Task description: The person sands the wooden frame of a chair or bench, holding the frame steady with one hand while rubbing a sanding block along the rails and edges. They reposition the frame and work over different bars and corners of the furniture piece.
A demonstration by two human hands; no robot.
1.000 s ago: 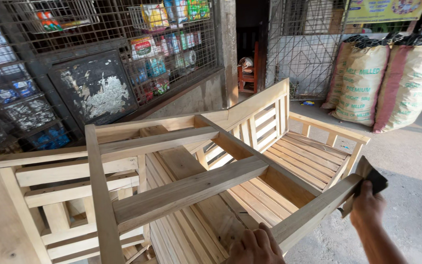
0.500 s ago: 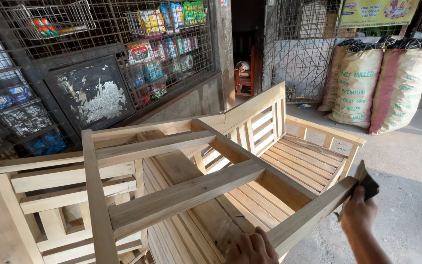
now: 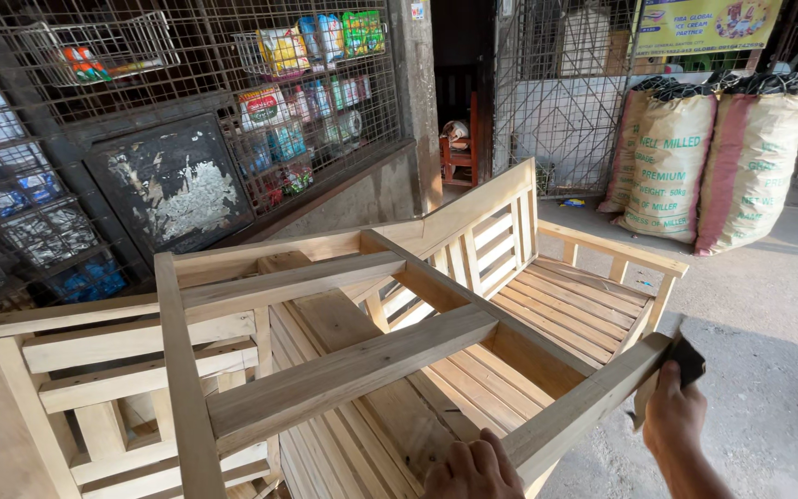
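An unfinished pale wooden chair frame point(image 3: 344, 370) lies overturned on top of a slatted wooden bench point(image 3: 556, 296). My right hand point(image 3: 674, 416) presses a dark sheet of sandpaper point(image 3: 685, 360) against the end of the frame's near rail point(image 3: 584, 407). At the bottom edge, my left hand point(image 3: 473, 471) rests on the same rail, fingers curled over the wood.
A wire-mesh shop front point(image 3: 187, 120) with packaged goods hanging on it stands at left. Two filled sacks point(image 3: 713, 157) lean against a metal grille at back right. A concrete floor point(image 3: 778, 351) lies to the right. A small red chair point(image 3: 459, 152) stands in the doorway.
My right hand with the sandpaper stays at the rail's end, shifting slightly along it. The view has tilted a little; the left hand keeps its place on the rail.
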